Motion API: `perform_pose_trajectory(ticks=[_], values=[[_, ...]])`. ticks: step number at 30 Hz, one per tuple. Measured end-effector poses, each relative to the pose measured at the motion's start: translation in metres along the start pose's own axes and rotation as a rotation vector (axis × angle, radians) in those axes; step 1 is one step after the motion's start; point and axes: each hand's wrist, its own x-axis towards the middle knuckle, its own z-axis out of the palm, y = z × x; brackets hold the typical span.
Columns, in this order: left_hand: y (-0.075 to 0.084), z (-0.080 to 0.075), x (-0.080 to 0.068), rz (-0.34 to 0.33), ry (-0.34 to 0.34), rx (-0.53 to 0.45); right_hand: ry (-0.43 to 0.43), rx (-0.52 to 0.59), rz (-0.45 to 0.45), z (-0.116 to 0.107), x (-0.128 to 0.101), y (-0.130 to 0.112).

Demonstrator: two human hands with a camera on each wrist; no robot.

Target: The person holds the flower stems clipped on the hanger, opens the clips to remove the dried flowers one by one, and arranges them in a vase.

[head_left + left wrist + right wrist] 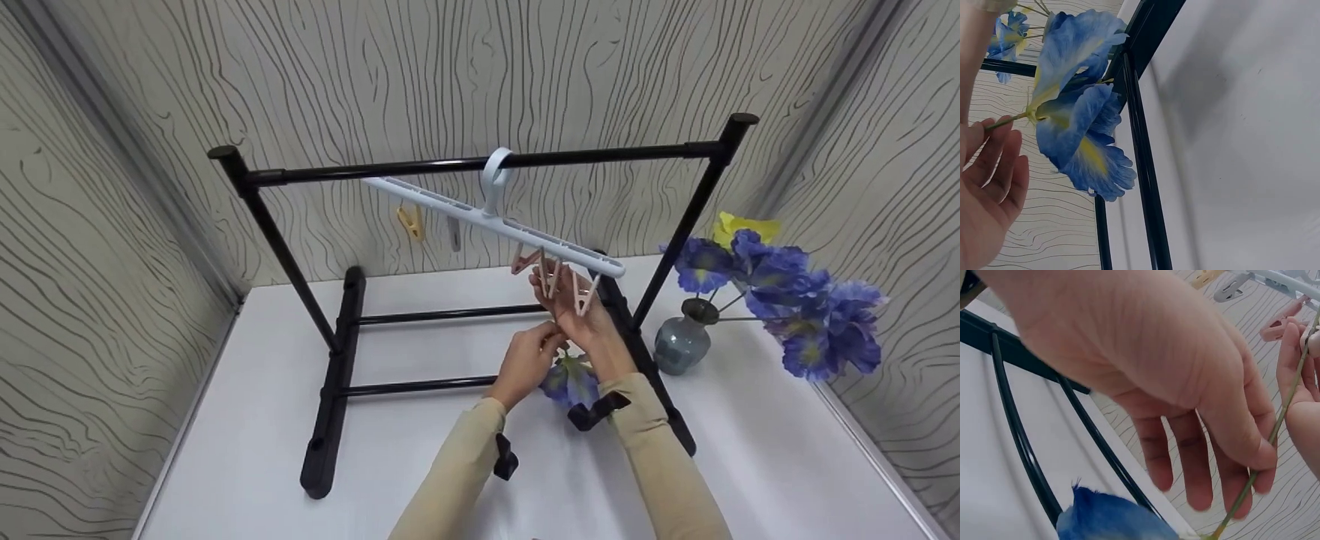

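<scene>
The left hand [527, 358] pinches the green stem [1275, 433] of a blue artificial flower [570, 380] between thumb and fingertips; the bloom hangs just below and to the right of this hand, close above the white table [247, 390]. The right hand [574, 311], raised above and beyond the left, has its fingers curled about the upper end of the stem and about a pink clip [581, 294] under the white hanger [495, 217]; whether the clip already grips the stem cannot be told. The hanger hooks over the top bar of a black rack [330, 360]. To the right of both hands, a grey vase [681, 341] holds more blue flowers [795, 307].
</scene>
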Motion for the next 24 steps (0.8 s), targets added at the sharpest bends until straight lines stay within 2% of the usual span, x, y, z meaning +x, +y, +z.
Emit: perform_pose_trajectory(ticks=[5, 14, 19, 24], values=[[0.002, 0.002, -0.001, -0.007, 0.009, -0.005, 0.017, -0.098, -0.02, 0.004, 0.006, -0.001], [0.004, 0.002, -0.002, -0.039, 0.003, -0.027, 0.03, -0.239, 0.04, 0.007, 0.007, -0.004], [0.003, 0.003, -0.002, -0.012, 0.006, -0.01, 0.002, -0.243, 0.063, 0.01, 0.008, -0.008], [0.005, 0.0, -0.004, 0.015, -0.002, -0.009, -0.022, -0.238, 0.024, 0.013, 0.007, -0.011]])
